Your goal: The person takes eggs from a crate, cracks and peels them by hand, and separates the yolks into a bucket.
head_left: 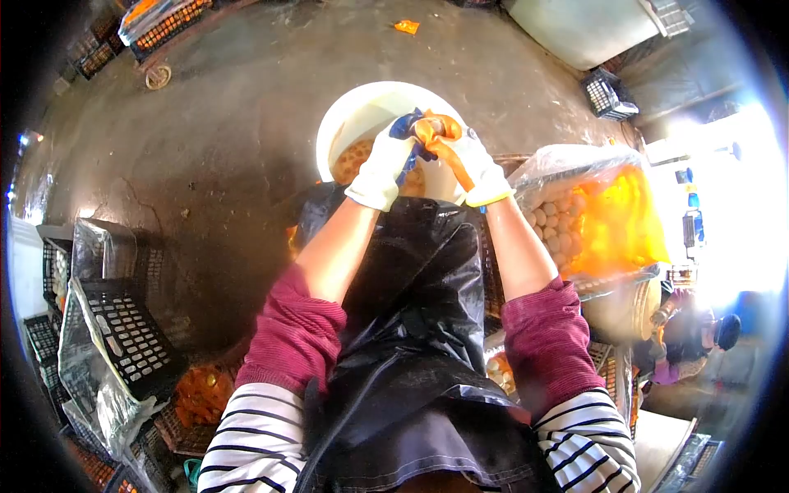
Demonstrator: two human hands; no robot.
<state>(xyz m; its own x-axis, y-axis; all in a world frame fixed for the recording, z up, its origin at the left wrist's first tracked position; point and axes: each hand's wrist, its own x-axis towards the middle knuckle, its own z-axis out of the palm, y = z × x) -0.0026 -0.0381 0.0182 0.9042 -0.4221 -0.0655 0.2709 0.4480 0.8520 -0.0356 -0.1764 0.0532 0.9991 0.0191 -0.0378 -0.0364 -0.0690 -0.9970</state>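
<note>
Both of my hands are raised together over a white bucket (329,135), their fingers meeting in front of me. My left hand (393,158) wears a white glove with blue fingers, curled inward. My right hand (463,152) wears a white glove with orange over its fingers and palm side, bent to meet the left. Between the fingertips is a small object, mostly covered and too hidden to name. Down in the bucket lie several round brownish things (353,158), partly blocked by my hands and my black apron (394,271).
At right, a plastic-lined crate holds pale eggs (552,220) beside bright orange sheeting (620,222). Black crates (127,337) stand at left, near a crate of orange material (201,394). A wheeled cart (160,49) is at upper left. Another person (690,337) is at far right.
</note>
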